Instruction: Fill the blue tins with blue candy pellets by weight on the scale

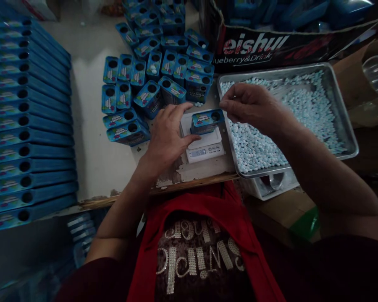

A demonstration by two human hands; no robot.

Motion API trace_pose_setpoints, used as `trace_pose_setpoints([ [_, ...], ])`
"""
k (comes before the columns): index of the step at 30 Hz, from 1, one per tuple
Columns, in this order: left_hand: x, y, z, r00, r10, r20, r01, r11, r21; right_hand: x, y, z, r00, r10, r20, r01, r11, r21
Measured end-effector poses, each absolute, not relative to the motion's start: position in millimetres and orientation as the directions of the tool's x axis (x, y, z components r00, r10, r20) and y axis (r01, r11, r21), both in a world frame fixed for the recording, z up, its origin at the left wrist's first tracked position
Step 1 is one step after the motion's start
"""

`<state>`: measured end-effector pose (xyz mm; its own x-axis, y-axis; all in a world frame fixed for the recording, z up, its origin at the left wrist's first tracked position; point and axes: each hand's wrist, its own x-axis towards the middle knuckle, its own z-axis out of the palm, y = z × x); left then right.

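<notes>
A small blue candy tin (204, 121) with a round hole in its top stands on a white digital scale (205, 152), whose display shows digits. My left hand (170, 133) is beside the tin's left side, thumb and fingers spread apart, with a gap between them and the tin. Just right of the tin's hole, my right hand (250, 105) has its fingertips pinched together above the edge of a metal tray (346, 138). Whatever the pinch holds, if anything, is hidden. Small pale blue and white candies (258, 151) fill much of the tray.
Several more blue tins (148, 98) crowd the table behind my left hand, with a few loose candies (198, 104) near them. Long rows of stacked tins (31, 126) line the left side. A printed cardboard box (252, 48) of blue items stands behind the tray.
</notes>
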<state>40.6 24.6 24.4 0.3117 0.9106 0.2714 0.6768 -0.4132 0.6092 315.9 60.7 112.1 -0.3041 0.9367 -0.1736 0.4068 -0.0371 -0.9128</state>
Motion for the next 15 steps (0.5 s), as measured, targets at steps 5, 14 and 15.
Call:
trace_pose_setpoints([
  [5, 89.5, 32.6, 23.6, 0.375, 0.882, 0.286, 0.698, -0.471, 0.539, 351.3, 64.9, 102.7, -0.25, 0.964, -0.088, 0.513, 0.055, -0.856],
  [14, 16.8, 62.7, 85.6, 0.236, 0.866, 0.441, 0.77, -0.443, 0.459, 319.5, 87.1, 63.4, -0.33, 0.923, 0.197, 0.782, 0.384, -0.49],
  [15, -13.9, 79.7, 100.9, 0.177, 0.847, 0.501, 0.789, -0.427, 0.442, 297.2, 91.4, 62.6, -0.348, 0.903, 0.251, 0.772, 0.428, -0.47],
])
